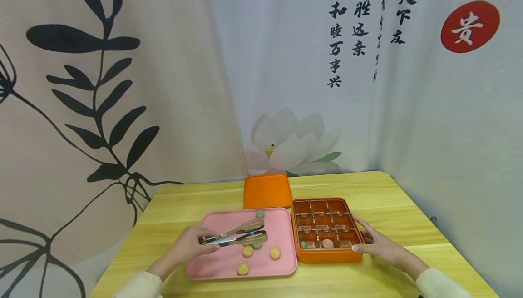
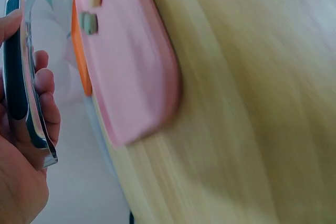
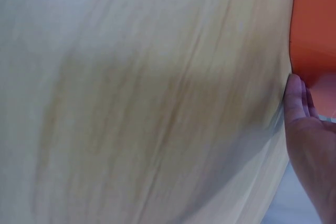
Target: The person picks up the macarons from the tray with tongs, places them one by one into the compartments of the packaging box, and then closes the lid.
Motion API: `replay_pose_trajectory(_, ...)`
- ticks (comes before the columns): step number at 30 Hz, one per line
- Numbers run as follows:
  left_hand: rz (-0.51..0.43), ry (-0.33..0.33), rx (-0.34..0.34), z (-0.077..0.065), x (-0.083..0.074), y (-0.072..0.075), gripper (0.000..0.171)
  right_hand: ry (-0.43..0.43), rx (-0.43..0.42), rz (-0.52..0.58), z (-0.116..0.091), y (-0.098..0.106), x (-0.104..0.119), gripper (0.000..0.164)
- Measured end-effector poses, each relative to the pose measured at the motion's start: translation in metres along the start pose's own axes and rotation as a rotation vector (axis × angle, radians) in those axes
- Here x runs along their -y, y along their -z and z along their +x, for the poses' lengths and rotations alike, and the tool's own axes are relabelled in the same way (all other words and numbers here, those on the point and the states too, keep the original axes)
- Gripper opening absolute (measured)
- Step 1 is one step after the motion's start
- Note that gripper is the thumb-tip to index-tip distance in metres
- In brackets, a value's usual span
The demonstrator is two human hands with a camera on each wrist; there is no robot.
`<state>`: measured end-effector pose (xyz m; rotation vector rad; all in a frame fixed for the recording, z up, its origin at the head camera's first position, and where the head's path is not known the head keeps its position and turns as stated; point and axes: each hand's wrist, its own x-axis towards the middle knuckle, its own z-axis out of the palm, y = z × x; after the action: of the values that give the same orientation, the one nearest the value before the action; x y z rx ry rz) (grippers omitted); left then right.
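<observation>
My left hand (image 1: 191, 246) grips metal tongs (image 1: 242, 230) by the dark handle end, above the left part of a pink tray (image 1: 199, 268). The tongs' two arms are spread apart, nothing between the tips. On the tray lie several macarons, among them a yellow macaron (image 1: 275, 254) and a green macaron (image 1: 259, 214). My right hand (image 1: 384, 245) rests against the right side of an orange box (image 1: 327, 257), fingers mostly straight along its wall and thumb by the front corner. In the box's front row sit a green macaron (image 1: 303, 245) and a pink macaron (image 1: 328, 243).
An orange lid (image 1: 267, 191) lies behind the tray, near the back edge of the wooden table (image 1: 184, 209). Clear dividers (image 1: 319, 206) split the box into compartments. A printed curtain (image 1: 184, 84) hangs behind the table.
</observation>
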<state>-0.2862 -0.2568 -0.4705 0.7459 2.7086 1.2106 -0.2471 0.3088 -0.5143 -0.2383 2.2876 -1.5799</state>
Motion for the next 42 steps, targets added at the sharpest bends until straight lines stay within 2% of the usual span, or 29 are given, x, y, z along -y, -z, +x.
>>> replay_pose_trajectory(5, -0.011, -0.012, 0.021, -0.015, 0.013, 0.01, 0.029, 0.015, 0.005, -0.004, -0.001, 0.002, 0.0, 0.091)
replay_pose_trajectory(11, -0.035, 0.046, 0.057, -0.032, 0.022, 0.019, 0.029, 0.038, 0.02, -0.008, -0.003, 0.005, 0.0, 0.091)
replay_pose_trajectory(16, -0.016, 0.064, 0.082, -0.045, 0.029, 0.02, 0.03, 0.029, 0.019, -0.008, -0.003, 0.006, 0.001, 0.091)
replay_pose_trajectory(21, -0.041, 0.072, 0.102, -0.056, 0.036, 0.017, 0.026, 0.018, 0.02, -0.008, -0.004, 0.005, 0.003, 0.091)
replay_pose_trajectory(30, -0.044, 0.066, 0.075, -0.062, 0.04, 0.011, 0.025, 0.017, 0.031, 0.003, -0.003, 0.004, 0.002, 0.091)
replay_pose_trajectory(35, -0.023, 0.115, 0.069, -0.061, 0.041, 0.007, 0.025, 0.016, 0.026, -0.005, -0.002, 0.003, 0.002, 0.091)
replay_pose_trajectory(38, -0.01, 0.136, 0.057, -0.061, 0.042, 0.008, 0.027, 0.016, 0.025, -0.003, -0.001, 0.002, 0.002, 0.092)
replay_pose_trajectory(42, -0.024, 0.128, 0.051, -0.064, 0.043, 0.012, 0.028, 0.018, 0.024, -0.006, 0.0, 0.001, 0.002, 0.092)
